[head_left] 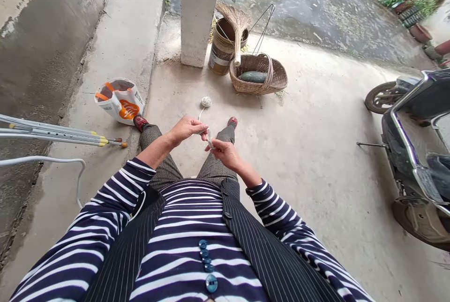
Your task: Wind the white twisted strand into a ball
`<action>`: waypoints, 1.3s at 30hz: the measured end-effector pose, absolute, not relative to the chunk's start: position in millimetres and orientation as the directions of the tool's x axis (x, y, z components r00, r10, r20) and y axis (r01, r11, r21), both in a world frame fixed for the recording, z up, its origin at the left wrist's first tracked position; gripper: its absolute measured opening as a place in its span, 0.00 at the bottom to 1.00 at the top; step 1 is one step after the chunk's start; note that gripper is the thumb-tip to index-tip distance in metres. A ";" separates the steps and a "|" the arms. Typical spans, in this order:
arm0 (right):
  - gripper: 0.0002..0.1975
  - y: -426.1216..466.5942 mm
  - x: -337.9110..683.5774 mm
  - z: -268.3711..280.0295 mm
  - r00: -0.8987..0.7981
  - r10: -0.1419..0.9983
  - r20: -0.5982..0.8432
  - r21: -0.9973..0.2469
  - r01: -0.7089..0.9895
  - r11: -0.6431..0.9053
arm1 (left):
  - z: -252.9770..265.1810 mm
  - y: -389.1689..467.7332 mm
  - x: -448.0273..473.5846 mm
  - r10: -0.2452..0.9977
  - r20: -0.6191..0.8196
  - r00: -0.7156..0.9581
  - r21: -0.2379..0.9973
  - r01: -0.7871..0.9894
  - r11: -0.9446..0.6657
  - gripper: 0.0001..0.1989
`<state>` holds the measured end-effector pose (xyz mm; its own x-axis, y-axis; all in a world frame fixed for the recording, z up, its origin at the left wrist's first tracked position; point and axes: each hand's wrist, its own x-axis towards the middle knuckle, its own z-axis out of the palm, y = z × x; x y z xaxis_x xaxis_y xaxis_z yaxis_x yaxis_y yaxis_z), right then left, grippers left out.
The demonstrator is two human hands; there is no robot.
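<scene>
Both hands meet in front of my lap. My left hand (187,130) is closed, thumb and fingers pinching white yarn (210,139). Lower and to the right, my right hand (225,154) also has its fingers closed on a small white loop of this yarn. Whether a thin tool is among the fingers I cannot tell. A strand runs from the left hand down to a ball of white yarn (206,101), which lies on the concrete floor just beyond my feet.
A white and orange bag (121,100) stands by my left foot, with crutches (70,133) nearby. Ahead are a pillar (199,16), a bucket (221,53), a straw broom (238,23) and a wicker basket (260,85) holding a dark green gourd (253,77). A scooter (418,152) stands right.
</scene>
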<state>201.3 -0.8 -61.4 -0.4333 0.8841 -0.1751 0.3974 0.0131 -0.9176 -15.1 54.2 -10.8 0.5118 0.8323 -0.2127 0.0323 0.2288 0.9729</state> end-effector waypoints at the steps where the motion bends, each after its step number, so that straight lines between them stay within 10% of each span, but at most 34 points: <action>1: 0.09 -0.9 201.0 -61.2 -0.444 0.876 -0.186 -0.930 0.367 -0.011 | -9.3 54.1 -14.9 0.831 -0.208 0.517 0.974 0.027 0.227 0.23; 9: 0.30 1.3 203.8 -62.6 -0.490 0.841 -0.229 -0.973 0.144 -0.181 | 5.7 43.5 -22.8 0.772 -0.185 0.608 0.977 0.031 0.209 0.22; 19: 0.23 2.0 207.6 -47.0 -0.489 0.803 -0.341 -0.928 0.040 -0.370 | -12.2 51.0 -38.5 0.876 -0.210 0.434 0.976 0.037 0.215 0.25; 25: 0.23 -0.5 207.9 -40.9 -0.518 0.772 -0.369 -0.909 0.029 -0.415 | -35.2 63.4 -46.0 0.965 -0.197 0.171 0.897 0.430 0.107 0.14; 32: 0.23 2.8 199.9 -36.2 -0.549 0.769 -0.329 -0.924 0.020 -0.381 | -41.2 36.6 -20.2 0.781 -0.195 0.593 0.956 0.294 0.015 0.19; 39: 0.17 1.5 206.4 -33.9 -0.562 0.757 -0.332 -0.930 0.060 -0.364 | -45.5 38.0 -17.0 0.780 -0.200 0.593 0.945 0.327 -0.006 0.13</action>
